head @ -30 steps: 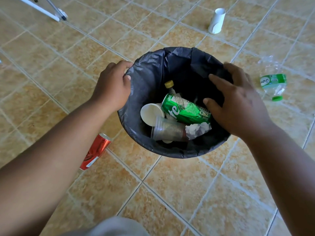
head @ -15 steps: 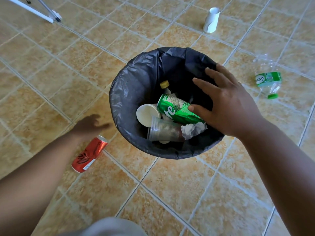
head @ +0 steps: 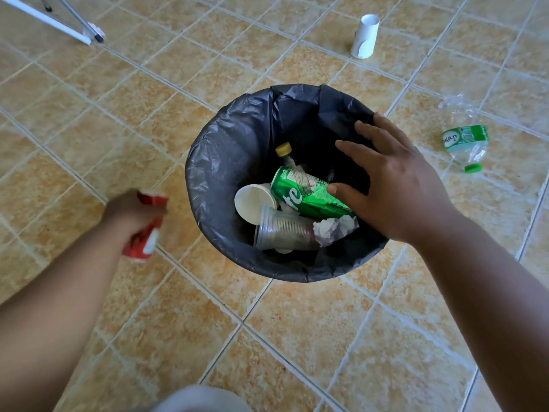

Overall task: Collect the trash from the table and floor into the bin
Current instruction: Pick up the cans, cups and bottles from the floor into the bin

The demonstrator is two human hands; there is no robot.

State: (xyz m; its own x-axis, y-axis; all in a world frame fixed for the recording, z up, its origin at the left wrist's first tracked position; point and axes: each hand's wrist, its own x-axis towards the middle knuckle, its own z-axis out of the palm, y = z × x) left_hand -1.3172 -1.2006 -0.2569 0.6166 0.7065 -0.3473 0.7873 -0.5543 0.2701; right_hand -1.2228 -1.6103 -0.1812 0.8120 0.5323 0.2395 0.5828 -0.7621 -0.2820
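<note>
Gripping the red can (head: 142,230) in our left hand (head: 130,211) left of the bin (head: 225,162), we spread our right hand (head: 395,185) over its right rim.

The bin (head: 225,162), lined with a black bag, stands on tan floor tiles. Inside it lie a green can (head: 306,194), a clear plastic cup (head: 282,230), a white paper cup (head: 254,202), a crumpled tissue (head: 335,227) and a yellow-capped bottle (head: 283,150). The right hand (head: 395,185) is spread flat over the bin's right rim, fingers apart. Left of the bin, the left hand (head: 130,212) is wrapped around a red can (head: 145,233) (blurred). Right of the bin lies a crushed clear bottle (head: 465,138); beyond the bin stands a white tube (head: 364,36).
</note>
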